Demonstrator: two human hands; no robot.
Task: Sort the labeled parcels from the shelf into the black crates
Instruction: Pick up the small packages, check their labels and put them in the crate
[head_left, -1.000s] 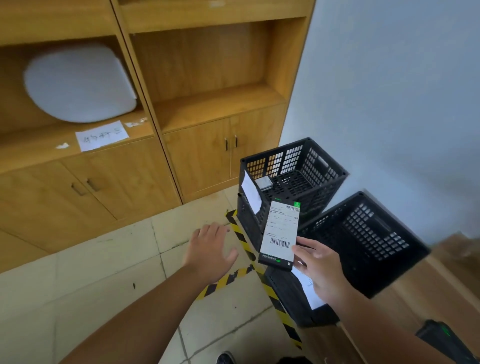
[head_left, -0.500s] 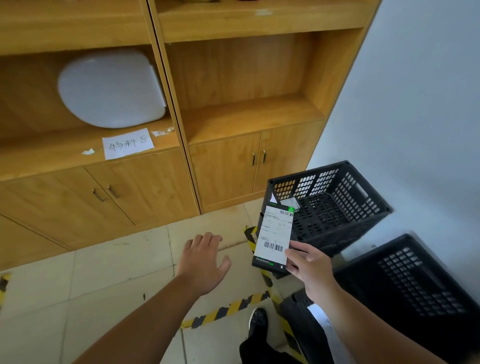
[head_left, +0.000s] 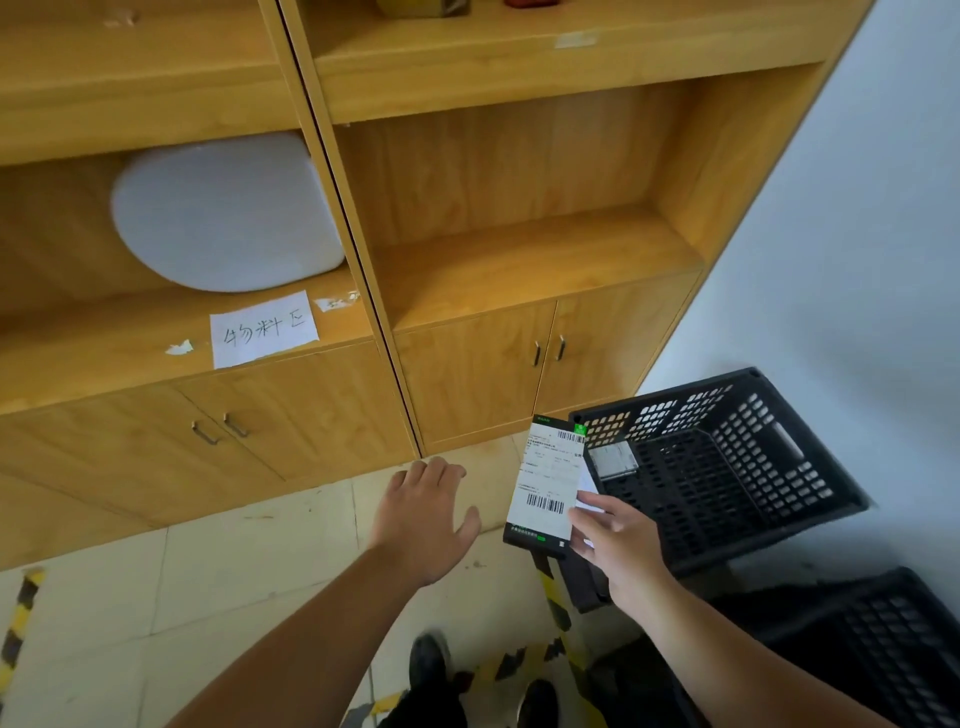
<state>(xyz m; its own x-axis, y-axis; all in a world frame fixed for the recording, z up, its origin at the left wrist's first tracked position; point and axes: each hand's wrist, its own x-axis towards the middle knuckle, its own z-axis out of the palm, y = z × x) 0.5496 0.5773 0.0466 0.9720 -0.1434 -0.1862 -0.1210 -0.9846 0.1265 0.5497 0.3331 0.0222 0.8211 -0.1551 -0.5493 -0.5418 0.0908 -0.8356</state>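
Observation:
My right hand (head_left: 618, 551) pinches a flat dark parcel (head_left: 545, 483) by its lower right edge, its white barcode label facing me. It hangs just left of a black crate (head_left: 737, 467) that holds one small grey parcel (head_left: 613, 460). A second black crate (head_left: 883, 639) sits lower right, partly cut off. My left hand (head_left: 421, 514) hovers over the floor with fingers spread, holding nothing. On the left wooden shelf (head_left: 156, 332) leans a large white padded parcel (head_left: 223, 213).
A handwritten paper sign (head_left: 262, 328) is taped to the shelf edge. The right shelf bay (head_left: 530, 260) holds nothing. Cabinet doors stand shut below. Yellow-black tape (head_left: 550, 597) runs across the tiled floor by my shoes (head_left: 431, 660). A pale wall is at right.
My view has swung up and left toward the shelf, so the crates slid to the lower right. The right hand keeps holding the parcel; the left hand stays spread.

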